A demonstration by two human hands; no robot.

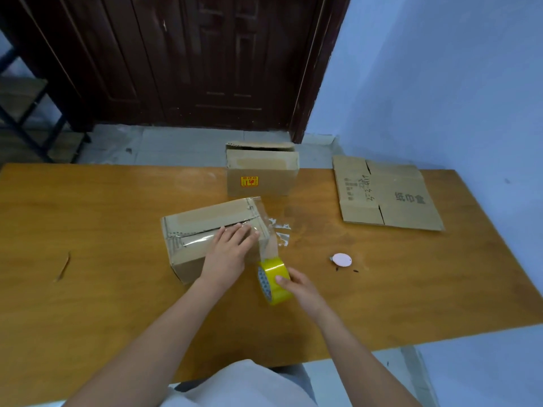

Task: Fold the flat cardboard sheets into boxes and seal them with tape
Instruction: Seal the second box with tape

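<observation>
A folded cardboard box (194, 227) lies on the wooden table (102, 304) in front of me, with clear tape running along its top seam. My left hand (227, 251) presses flat on the tape near the box's right end, fingers straight. My right hand (296, 284) grips a yellow tape roll (271, 282) just off the box's right corner. A strip of clear tape stretches from the roll up to the box edge. A second folded box (261, 174) with a red and yellow label stands at the table's far edge. A flat cardboard sheet (385, 195) lies at the far right.
A small pink oval object (340, 259) lies on the table right of the roll. A thin cardboard sliver (63, 267) lies at the left. A dark wooden door stands behind the table, and a blue wall runs along the right.
</observation>
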